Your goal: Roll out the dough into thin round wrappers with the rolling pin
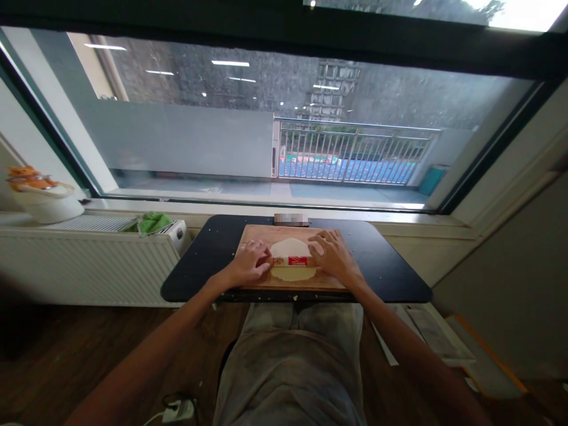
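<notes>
A flat, pale sheet of dough (293, 274) lies on a wooden board (255, 234). Across its middle rests a rolling pin (290, 261) with a red and white label facing up. My left hand (252, 260) curls its fingers over the pin's left end. At the other end my right hand (332, 251) bends round the pin, fingers pointing away from me. Both hands cover the pin's ends, so its handles are hidden. Dough shows in front of and behind the pin.
A black table (195, 260) carries the board, with a small blurred box (291, 220) at its back edge. On the left stand a radiator (110, 254) with a green cloth (153, 223) and a white container (53, 201). A power strip (178, 410) lies on the floor.
</notes>
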Demonstrator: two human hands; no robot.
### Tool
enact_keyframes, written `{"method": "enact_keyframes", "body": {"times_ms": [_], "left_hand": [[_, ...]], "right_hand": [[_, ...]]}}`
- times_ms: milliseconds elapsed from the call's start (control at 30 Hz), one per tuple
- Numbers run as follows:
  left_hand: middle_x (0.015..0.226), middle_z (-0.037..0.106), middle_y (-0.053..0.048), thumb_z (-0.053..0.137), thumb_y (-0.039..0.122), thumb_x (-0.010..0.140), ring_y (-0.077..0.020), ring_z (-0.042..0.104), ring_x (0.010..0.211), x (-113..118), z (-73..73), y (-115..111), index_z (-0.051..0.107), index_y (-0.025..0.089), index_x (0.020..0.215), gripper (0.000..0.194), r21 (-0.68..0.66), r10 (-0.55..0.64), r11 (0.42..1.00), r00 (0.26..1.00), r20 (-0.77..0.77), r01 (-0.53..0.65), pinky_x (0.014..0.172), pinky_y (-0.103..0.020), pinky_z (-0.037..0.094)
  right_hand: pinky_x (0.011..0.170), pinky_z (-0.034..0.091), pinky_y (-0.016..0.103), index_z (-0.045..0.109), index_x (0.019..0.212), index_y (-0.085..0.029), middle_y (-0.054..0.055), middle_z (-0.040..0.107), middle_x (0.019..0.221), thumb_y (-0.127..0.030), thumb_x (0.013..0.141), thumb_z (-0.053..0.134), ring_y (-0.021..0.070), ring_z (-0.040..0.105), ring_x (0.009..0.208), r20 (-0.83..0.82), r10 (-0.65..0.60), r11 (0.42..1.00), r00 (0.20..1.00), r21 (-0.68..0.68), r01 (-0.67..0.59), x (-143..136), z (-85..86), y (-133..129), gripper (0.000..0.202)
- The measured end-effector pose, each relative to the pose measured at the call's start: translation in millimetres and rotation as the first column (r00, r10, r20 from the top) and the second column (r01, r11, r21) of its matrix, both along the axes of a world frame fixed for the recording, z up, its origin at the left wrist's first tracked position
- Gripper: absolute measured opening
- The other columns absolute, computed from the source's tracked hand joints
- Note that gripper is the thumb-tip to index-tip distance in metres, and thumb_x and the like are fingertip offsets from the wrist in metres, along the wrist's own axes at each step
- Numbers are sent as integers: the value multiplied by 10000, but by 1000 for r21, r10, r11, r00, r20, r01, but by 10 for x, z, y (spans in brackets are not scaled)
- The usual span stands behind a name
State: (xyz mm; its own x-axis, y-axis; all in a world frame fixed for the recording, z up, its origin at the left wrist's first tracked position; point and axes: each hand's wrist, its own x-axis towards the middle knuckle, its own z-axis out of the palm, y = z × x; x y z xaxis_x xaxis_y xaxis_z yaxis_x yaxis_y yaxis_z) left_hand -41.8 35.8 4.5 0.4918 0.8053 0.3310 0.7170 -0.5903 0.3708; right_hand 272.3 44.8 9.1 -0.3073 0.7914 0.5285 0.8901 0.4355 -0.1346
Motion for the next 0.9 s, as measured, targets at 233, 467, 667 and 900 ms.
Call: {"method": "enact_keyframes", "body": {"times_ms": [233,467,667,900], "left_hand": [[1302,674,-170,420,317,1091,-358,573,1250,199,53,14,698,188,1194,323,158,147,983,922,-358,-96,1041,-538,484],[1431,642,-153,402,298,1083,-339,546,1367,274,-89,126,628,238,1443,430,281,310,933,903,-299,-227,1111,-512,441],[1434,663,-151,415,303,1074,-343,570,1335,328,-6,287,622,232,1480,461,274,328,931,880,-343,-241,1098,-508,446],[1443,645,-158,382,309,1068,-365,558,1340,402,97,424,570,257,1554,524,228,380,921,858,-345,-317,1096,-548,456]], "right_hand": [[1213,408,469,522,1625,-189,145,582,1610,-274,1103,384,298,500,1483,262,-24,983,965,-170,71,-65,-16,-160,547],[1255,353,492,506,1642,-131,185,585,1610,-300,1085,418,344,498,1479,282,-141,981,949,-90,173,-178,43,-231,589],[1212,361,513,496,1644,-161,195,592,1578,-329,1087,444,359,521,1421,291,-202,973,935,-49,226,-202,77,-117,583],[1171,359,508,510,1621,-168,202,618,1504,-315,1087,412,363,523,1344,287,-184,982,940,5,191,-134,16,150,563]]}}
